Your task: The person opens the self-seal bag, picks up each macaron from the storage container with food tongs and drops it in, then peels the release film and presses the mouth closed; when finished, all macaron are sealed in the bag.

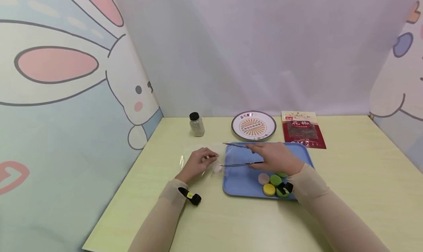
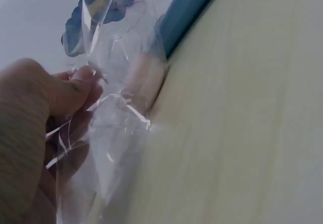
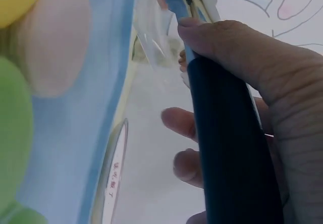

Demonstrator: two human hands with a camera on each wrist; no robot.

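Nearest, yellow, green and pink macarons (image 1: 269, 190) sit together on the blue tray (image 1: 239, 187). Just beyond, to the left, the left hand (image 1: 197, 163) pinches a clear plastic bag (image 2: 108, 138) between thumb and fingers, beside the tray; a pale pink round thing (image 1: 217, 168) shows through the plastic. The right hand (image 1: 277, 158) has thumb and fingers around black-handled tongs (image 3: 229, 143), whose arms stand apart, tips toward the bag. Farther back are a black-capped jar (image 1: 197, 127), a patterned plate (image 1: 253, 126) and a red packet (image 1: 302, 131); behind them hangs a pale backdrop (image 1: 254, 53).

Free tabletop (image 1: 357, 171) right of the blue tray (image 1: 241, 184); spread tongs (image 1: 239, 165) over its left edge, plate (image 1: 252, 126) behind.
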